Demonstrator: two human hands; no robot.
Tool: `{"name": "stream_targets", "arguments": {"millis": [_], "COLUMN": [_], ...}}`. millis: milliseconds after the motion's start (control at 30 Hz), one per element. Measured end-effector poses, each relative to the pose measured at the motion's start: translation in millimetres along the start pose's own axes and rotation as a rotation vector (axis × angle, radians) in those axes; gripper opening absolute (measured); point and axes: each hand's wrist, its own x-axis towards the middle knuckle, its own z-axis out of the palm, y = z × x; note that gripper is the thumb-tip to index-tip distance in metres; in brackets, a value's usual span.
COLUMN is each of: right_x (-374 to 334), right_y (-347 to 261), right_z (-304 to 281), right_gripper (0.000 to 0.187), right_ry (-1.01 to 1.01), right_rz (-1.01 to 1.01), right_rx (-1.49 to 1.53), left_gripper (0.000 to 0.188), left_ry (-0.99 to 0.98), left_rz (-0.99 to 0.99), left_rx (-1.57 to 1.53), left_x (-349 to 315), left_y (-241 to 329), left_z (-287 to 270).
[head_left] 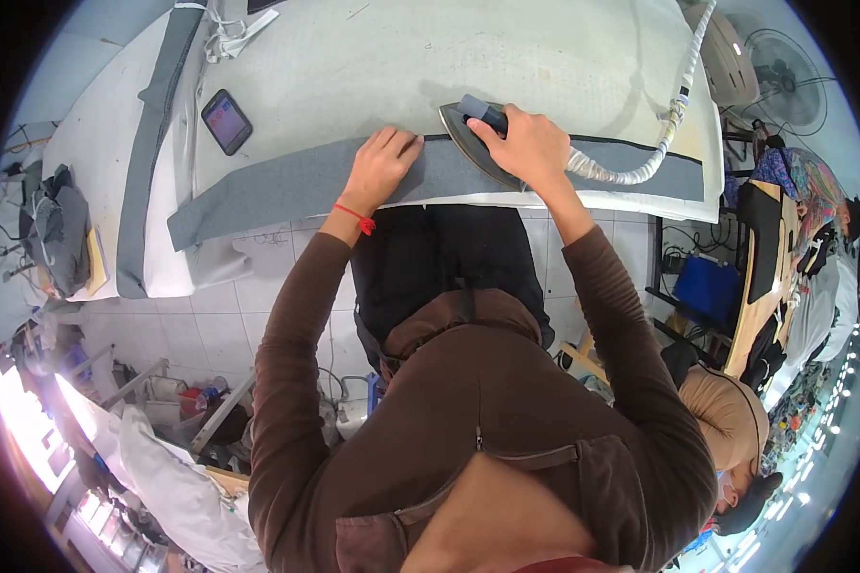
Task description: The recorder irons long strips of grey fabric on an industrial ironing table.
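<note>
My right hand [530, 146] is closed around the handle of an iron [468, 143], whose soleplate rests on a long grey fabric strip [287, 180]. The strip lies along the near edge of the pale ironing table [354, 62], with a dark band on its far edge. Left of the iron, my left hand [384, 164] presses on the strip's far edge, fingers bent and close together; whether they pinch the cloth is hidden. A white-wrapped hose [631, 175] curves from behind my right hand up to the table's far right.
A phone [226, 122] lies on the table at left. Another grey strip [159, 153] hangs across the table's left side. White cord [229, 36] sits at the far left. A fan [784, 81] stands beyond the right end; a co-worker [726, 420] sits behind me at right.
</note>
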Motion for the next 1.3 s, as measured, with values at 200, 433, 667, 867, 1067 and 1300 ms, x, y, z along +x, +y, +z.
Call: {"name": "stream_targets", "arguments": {"millis": [200, 433, 667, 867, 1067, 1300], "right_x": [-0.9, -4.5, -3.5, 45.8, 155.7, 86.3], "right_y": [0.9, -8.7, -26.9, -45.9, 0.8, 278.2], "right_z": [8.1, -2.0, -2.3, -4.1, 4.2, -28.9], "right_gripper": [0.078, 0.077, 0.075, 0.08, 0.068, 0.046], "right_ry": [0.142, 0.041, 0.092, 0.092, 0.716, 0.885], "right_rz": [-0.077, -0.06, -0.105, -0.067, -0.325, 0.18], "right_rx": [-0.004, 0.026, 0.016, 0.023, 0.195, 0.246], "left_gripper": [0.034, 0.034, 0.027, 0.028, 0.03, 0.03], "left_ry": [-0.021, -0.031, 0.092, 0.098, 0.116, 0.141], "left_rz": [0.015, -0.005, -0.101, -0.128, -0.118, -0.096], "left_rx": [-0.025, -0.109, -0.237, -0.298, -0.314, -0.346], "left_x": [3.0, -0.2, -5.9, -13.8, -26.6, -26.1], "left_y": [-2.5, -4.1, 1.3, -7.9, -16.6, -20.7], "left_z": [-13.2, -23.3, -24.4, -27.1, -21.1, -14.8]}}
